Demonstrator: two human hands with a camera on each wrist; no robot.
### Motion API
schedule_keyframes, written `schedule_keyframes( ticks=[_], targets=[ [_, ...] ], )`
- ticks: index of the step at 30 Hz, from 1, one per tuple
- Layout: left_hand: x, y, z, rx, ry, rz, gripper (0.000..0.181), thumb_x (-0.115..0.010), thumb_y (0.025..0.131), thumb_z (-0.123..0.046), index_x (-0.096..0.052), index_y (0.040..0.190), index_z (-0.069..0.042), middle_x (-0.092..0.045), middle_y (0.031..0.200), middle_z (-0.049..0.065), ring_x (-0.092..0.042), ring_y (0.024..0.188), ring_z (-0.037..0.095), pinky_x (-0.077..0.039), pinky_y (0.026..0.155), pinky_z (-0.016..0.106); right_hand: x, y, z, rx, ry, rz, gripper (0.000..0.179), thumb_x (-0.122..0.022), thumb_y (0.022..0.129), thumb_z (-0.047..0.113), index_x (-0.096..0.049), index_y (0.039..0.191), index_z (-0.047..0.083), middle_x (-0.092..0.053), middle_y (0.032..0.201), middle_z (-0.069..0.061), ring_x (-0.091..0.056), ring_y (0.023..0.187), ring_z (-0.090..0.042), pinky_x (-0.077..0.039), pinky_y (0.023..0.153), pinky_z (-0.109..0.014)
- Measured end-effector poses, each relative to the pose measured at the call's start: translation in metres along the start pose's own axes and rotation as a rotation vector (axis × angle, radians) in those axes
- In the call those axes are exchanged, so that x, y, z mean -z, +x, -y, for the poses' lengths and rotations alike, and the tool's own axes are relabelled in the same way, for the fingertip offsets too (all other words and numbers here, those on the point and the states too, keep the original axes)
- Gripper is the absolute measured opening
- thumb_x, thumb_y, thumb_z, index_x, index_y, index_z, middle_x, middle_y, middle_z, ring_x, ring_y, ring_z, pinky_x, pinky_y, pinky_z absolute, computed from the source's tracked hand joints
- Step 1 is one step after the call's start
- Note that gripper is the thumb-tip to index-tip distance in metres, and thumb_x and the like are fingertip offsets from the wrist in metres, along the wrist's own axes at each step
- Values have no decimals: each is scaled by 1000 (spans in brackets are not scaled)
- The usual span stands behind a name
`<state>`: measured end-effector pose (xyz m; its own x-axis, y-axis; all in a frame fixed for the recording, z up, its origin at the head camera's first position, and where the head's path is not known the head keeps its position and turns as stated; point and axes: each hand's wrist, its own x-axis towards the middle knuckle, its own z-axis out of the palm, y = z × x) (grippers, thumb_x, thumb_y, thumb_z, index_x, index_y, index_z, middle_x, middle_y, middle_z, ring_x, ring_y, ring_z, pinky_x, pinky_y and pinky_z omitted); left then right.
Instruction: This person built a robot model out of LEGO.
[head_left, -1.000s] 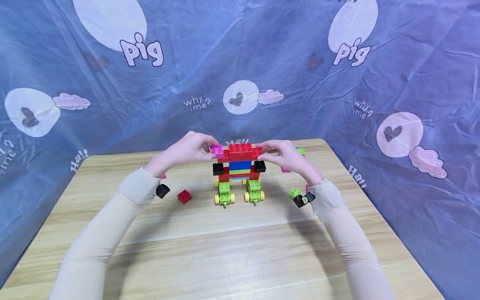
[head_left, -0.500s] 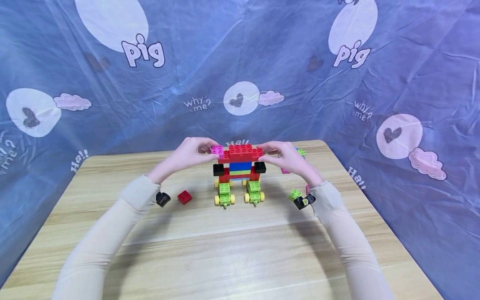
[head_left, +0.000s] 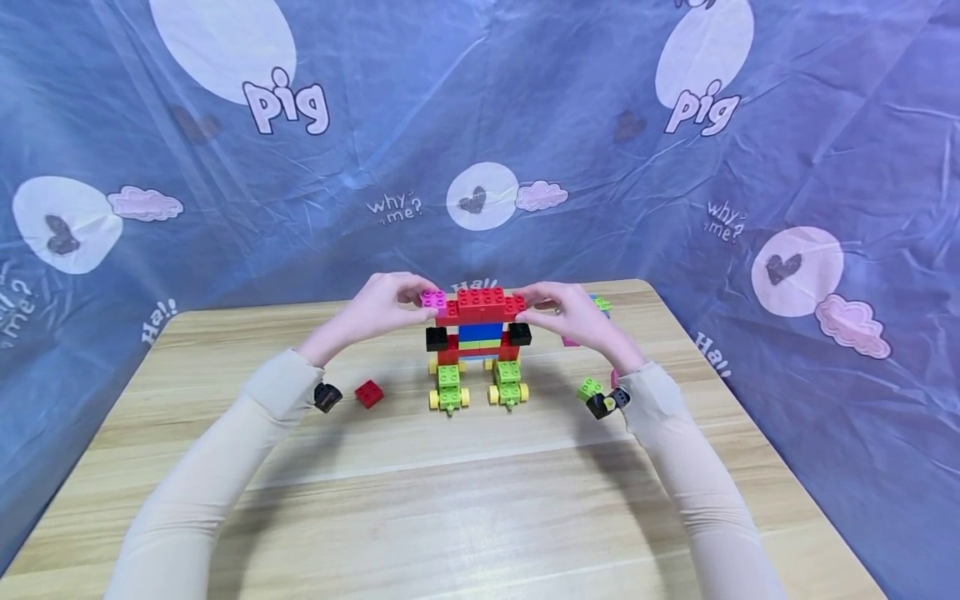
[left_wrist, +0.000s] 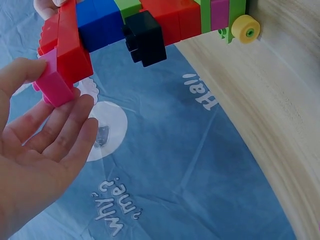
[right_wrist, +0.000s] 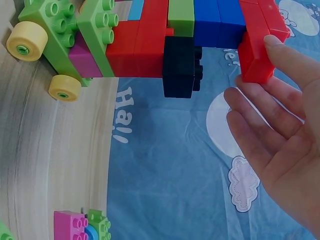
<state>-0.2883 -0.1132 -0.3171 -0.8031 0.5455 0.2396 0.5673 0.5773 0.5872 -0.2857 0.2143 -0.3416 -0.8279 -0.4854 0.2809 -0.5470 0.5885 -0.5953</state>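
A toy-brick figure (head_left: 480, 333) stands on the table on green wheeled bases (head_left: 448, 387) with yellow wheels. Its body stacks red, lime and blue bricks, with a black brick (left_wrist: 146, 39) jutting out at each side. Across the top runs a red row, and a pink brick (left_wrist: 56, 82) sits at its left end. My left hand (head_left: 382, 307) pinches that pink brick between thumb and fingers. At the opposite end, my right hand (head_left: 564, 312) pinches the red end brick (right_wrist: 257, 62), thumb above and fingers below in the right wrist view.
A loose red brick (head_left: 368, 393) lies left of the figure. On the right are a green brick (head_left: 590, 387) and a pink piece (head_left: 571, 341), partly behind my right arm. Farther back is a blue and green piece (head_left: 602, 304). A printed blue cloth (head_left: 480, 108) hangs behind the table (head_left: 465, 500).
My left hand and wrist have lowered slightly since a second ago, still on the pink brick. My right hand keeps its hold, and the figure stays in place.
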Motion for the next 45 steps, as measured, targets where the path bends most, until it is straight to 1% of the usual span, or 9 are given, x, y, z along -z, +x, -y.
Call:
schedule_keyframes(
  ticks=[9, 13, 17, 23, 29, 34, 38, 42, 45],
  targets=[
    [1, -6, 4, 22, -53, -13, 46, -75, 88, -28, -65, 128, -7, -69, 125, 12, -68, 106, 25, -56, 99, 42, -3, -3, -3, -10, 38, -5, 44, -72, 91, 23, -63, 131, 8, -71, 122, -12, -67, 110, -27, -55, 99, -46],
    [5, -11, 8, 38, -82, -50, 47, -75, 88, -30, -65, 128, -7, -69, 124, 12, -68, 107, 25, -56, 99, 44, -3, -4, -4, -5, 50, -15, 43, -72, 91, 22, -64, 131, 8, -71, 121, -13, -67, 110, -27, -56, 99, -46],
    [12, -18, 19, 47, -77, -100, 42, -72, 91, -28, -66, 127, -7, -71, 120, 14, -69, 106, 25, -57, 96, 42, -3, -5, -5, 0, 52, -21, 43, -72, 92, 24, -63, 131, 9, -71, 122, -12, -67, 110, -26, -56, 98, -44],
    [27, -34, 45, 96, -68, -164, 38, -70, 93, -25, -66, 125, -5, -71, 119, 17, -69, 106, 27, -58, 93, 39, -2, -4, -5, -10, 59, -19, 44, -71, 92, 23, -62, 132, 7, -71, 122, -13, -68, 109, -26, -57, 97, -44],
    [34, -57, 82, 176, -27, -184, 37, -67, 95, -22, -65, 125, 0, -70, 120, 21, -68, 103, 32, -58, 91, 43, -4, -5, -5, -27, 81, -13, 44, -71, 92, 20, -62, 132, 5, -71, 121, -15, -68, 110, -29, -56, 97, -46],
    [35, -76, 111, 221, -16, -132, 39, -65, 95, -15, -61, 126, 8, -64, 126, 29, -65, 107, 42, -55, 95, 52, -4, -6, -7, -37, 100, -10, 45, -70, 93, 21, -60, 134, 5, -70, 123, -15, -67, 112, -29, -55, 98, -48],
    [32, -89, 134, 269, 24, -88, 44, -66, 94, -15, -58, 129, 11, -59, 130, 33, -60, 114, 48, -51, 99, 57, -5, -7, -8, -35, 98, -10, 45, -69, 94, 23, -60, 135, 7, -70, 124, -14, -67, 112, -27, -56, 98, -47],
    [27, -97, 153, 308, 78, -64, 48, -67, 93, -17, -56, 130, 12, -58, 132, 34, -58, 116, 50, -48, 101, 59, -6, -7, -10, -32, 92, -9, 46, -69, 94, 23, -59, 136, 6, -70, 124, -13, -67, 112, -27, -56, 98, -44],
    [24, -100, 161, 333, 97, -47, 51, -68, 92, -18, -55, 131, 11, -56, 134, 33, -56, 118, 50, -47, 102, 60, -7, -7, -10, -34, 95, -11, 45, -69, 94, 22, -59, 135, 6, -70, 124, -14, -67, 112, -27, -56, 97, -44]
  ],
)
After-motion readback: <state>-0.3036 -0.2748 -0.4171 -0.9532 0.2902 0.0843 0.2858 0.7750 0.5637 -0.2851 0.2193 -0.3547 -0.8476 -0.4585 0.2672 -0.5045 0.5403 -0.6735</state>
